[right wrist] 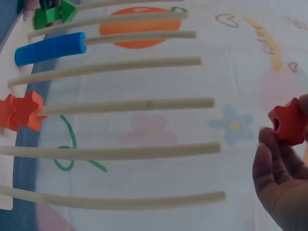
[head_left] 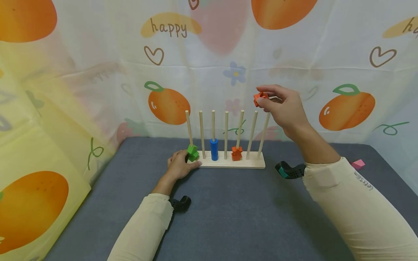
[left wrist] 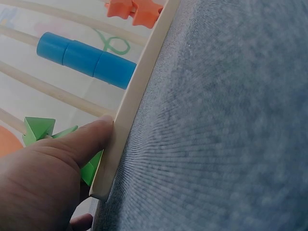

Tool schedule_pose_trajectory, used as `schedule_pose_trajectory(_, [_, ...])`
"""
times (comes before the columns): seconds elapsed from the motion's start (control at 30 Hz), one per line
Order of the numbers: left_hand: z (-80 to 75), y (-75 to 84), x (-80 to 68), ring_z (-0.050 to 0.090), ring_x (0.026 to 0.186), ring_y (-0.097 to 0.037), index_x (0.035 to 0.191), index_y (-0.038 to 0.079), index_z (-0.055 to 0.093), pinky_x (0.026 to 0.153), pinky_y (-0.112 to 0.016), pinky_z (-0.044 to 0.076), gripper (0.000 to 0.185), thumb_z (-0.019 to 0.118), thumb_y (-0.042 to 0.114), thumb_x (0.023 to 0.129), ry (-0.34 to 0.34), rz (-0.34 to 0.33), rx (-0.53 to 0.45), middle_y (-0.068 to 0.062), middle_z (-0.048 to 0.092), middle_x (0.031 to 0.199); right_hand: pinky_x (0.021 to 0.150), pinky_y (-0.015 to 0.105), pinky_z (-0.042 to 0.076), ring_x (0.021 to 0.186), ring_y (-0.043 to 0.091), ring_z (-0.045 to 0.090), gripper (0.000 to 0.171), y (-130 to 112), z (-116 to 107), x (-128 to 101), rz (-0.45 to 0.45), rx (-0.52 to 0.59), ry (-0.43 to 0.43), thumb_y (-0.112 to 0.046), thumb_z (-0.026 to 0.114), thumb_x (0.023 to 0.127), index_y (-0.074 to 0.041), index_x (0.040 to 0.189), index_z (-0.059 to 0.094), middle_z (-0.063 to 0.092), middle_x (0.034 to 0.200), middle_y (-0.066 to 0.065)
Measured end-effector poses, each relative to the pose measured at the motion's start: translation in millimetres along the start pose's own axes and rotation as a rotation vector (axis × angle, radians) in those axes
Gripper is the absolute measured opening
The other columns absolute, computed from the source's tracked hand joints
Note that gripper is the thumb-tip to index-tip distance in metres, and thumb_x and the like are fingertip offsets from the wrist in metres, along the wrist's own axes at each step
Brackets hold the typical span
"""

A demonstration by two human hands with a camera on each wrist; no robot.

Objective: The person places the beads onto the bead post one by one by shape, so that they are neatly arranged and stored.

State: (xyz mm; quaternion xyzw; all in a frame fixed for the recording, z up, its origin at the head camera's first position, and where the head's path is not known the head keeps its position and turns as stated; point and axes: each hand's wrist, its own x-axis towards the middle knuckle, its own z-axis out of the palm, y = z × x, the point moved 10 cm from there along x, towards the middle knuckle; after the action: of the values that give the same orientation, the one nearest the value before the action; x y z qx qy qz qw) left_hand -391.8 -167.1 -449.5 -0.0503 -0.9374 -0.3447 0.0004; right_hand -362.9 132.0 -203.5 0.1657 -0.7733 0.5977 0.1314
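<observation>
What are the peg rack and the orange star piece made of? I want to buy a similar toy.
The peg rack looks like unpainted pale wood: matte cream base and dowels, with faint grain on the rods in the right wrist view. The orange star piece in the right hand seems to be painted wood, evenly coloured with crisp edges, though plastic can't be ruled out.
</observation>
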Motion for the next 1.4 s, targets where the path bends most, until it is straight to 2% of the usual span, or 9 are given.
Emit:
schedule_pose_trajectory(0.13, [0.0,-1.2,0.3,0.031,0.131,-0.035,0.136,0.006,0.053,0.102,-0.051,0.014,0.065,0.073,0.041,0.085,0.001,-0.009,0.002,-0.017,0.047,0.139,0.078,0.029,0.047,0.093,0.022,0.062,0.034,3,11,7,-0.015,-0.108,-0.008,-0.013,0.064,0.094,-0.003,0.125,0.063,0.061,0.111,0.011])
schedule_pose_trajectory(0.27, [-0.3,-1.2,0.2,0.032,0.131,-0.035,0.137,0.005,0.052,0.102,-0.051,0.014,0.067,0.073,0.042,0.085,0.004,-0.012,0.005,-0.017,0.047,0.139,0.074,0.032,0.045,0.094,0.021,0.058,0.031,10,22,12,-0.024,-0.164,-0.038,-0.016,0.064,0.094,-0.004,0.123,0.065,0.062,0.11,0.01])
schedule_pose_trajectory(0.47, [-0.6,-0.3,-0.8,0.032,0.131,-0.035,0.136,0.005,0.053,0.102,-0.051,0.014,0.065,0.073,0.041,0.085,0.006,-0.006,0.001,-0.017,0.048,0.139,0.073,0.037,0.044,0.099,0.022,0.053,0.031,17,38,13,-0.042,-0.203,-0.09,-0.017,0.064,0.094,-0.007,0.123,0.065,0.061,0.105,0.009])
schedule_pose_trajectory(0.6, [-0.2,-0.8,-0.4,0.031,0.131,-0.034,0.135,0.006,0.054,0.102,-0.051,0.014,0.064,0.073,0.041,0.085,0.004,-0.006,0.002,-0.017,0.048,0.139,0.075,0.038,0.045,0.101,0.023,0.054,0.031,23,44,14,-0.021,-0.221,-0.109,-0.015,0.065,0.093,-0.007,0.123,0.065,0.061,0.106,0.008])
schedule_pose_trajectory(0.73, [0.0,-1.3,0.4,0.031,0.131,-0.034,0.134,0.006,0.054,0.102,-0.051,0.013,0.063,0.073,0.041,0.085,0.003,-0.002,-0.001,-0.017,0.048,0.138,0.079,0.039,0.046,0.1,0.024,0.055,0.032,33,48,14,0.036,-0.179,-0.127,-0.013,0.064,0.094,-0.006,0.125,0.064,0.06,0.11,0.009])
schedule_pose_trajectory(0.87, [-0.3,-0.5,0.3,0.031,0.131,-0.034,0.132,0.006,0.056,0.102,-0.051,0.013,0.06,0.073,0.041,0.085,0.002,0.002,-0.002,-0.016,0.049,0.137,0.084,0.038,0.045,0.098,0.026,0.057,0.034,44,49,13,0.086,-0.101,-0.109,-0.011,0.062,0.095,-0.005,0.128,0.062,0.06,0.113,0.013])
schedule_pose_trajectory(1.1, [-0.3,-1.1,0.9,0.031,0.131,-0.034,0.132,0.007,0.056,0.102,-0.051,0.013,0.061,0.073,0.041,0.085,0.004,0.001,0.002,-0.016,0.049,0.138,0.083,0.036,0.047,0.094,0.025,0.054,0.044,63,50,9,0.117,-0.025,-0.073,-0.013,0.065,0.094,-0.003,0.134,0.053,0.059,0.111,0.017])
schedule_pose_trajectory(1.4, [-0.4,-1.4,0.5,0.031,0.131,-0.035,0.135,0.006,0.053,0.102,-0.052,0.013,0.064,0.073,0.041,0.085,0.006,-0.001,0.003,-0.016,0.048,0.139,0.085,0.039,0.044,0.102,0.025,0.055,0.06,83,55,-1,0.162,0.089,-0.039,-0.012,0.066,0.092,-0.004,0.144,0.038,0.056,0.119,0.018])
